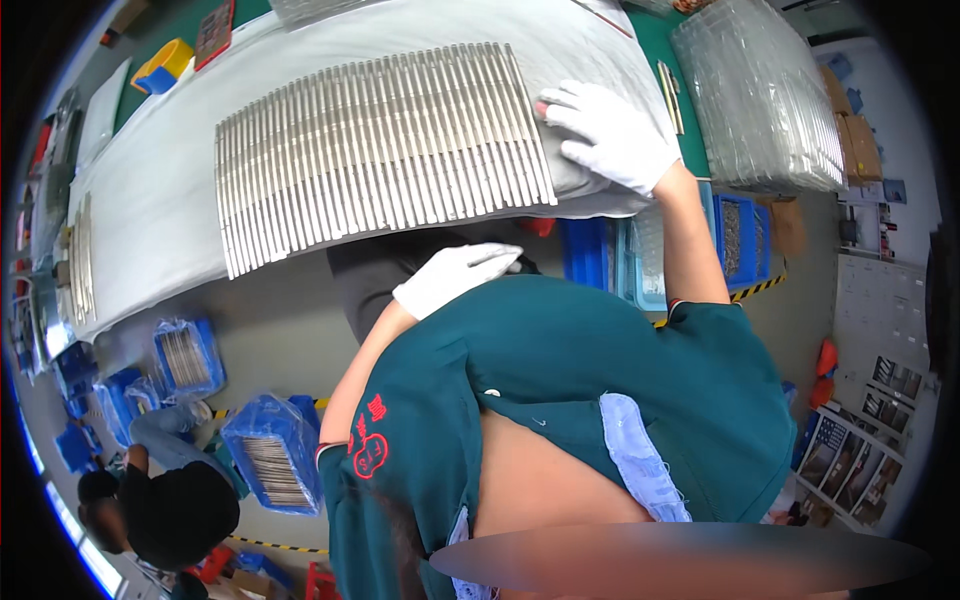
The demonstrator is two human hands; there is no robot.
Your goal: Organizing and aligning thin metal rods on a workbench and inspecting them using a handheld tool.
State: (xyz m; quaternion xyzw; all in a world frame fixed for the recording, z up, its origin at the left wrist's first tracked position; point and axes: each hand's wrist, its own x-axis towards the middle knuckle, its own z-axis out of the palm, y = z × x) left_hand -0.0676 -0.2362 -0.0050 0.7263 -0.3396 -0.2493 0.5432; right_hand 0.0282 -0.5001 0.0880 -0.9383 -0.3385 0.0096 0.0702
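My right hand [612, 136], in a white glove, lies on the grey-white table cloth [150, 215] just right of a long row of metal strips [380, 150]. Its fingers are spread and point left. A small reddish patch shows at one fingertip; whether it is bare skin or a separate thing I cannot tell. The slim silvery strips stand side by side across the cloth, their near ends close to the table's front edge. Below that edge, my left hand [455, 278], also gloved in white, rests near my lap with fingers stretched out. It holds nothing visible.
Stacked clear plastic trays [765, 100] stand at the right. Blue bins [735, 240] sit beneath them. A yellow and blue tape roll [163, 66] lies far left, and a few strips [82, 260] at the left end. Blue crates [272, 455] and another person [175, 510] are lower left.
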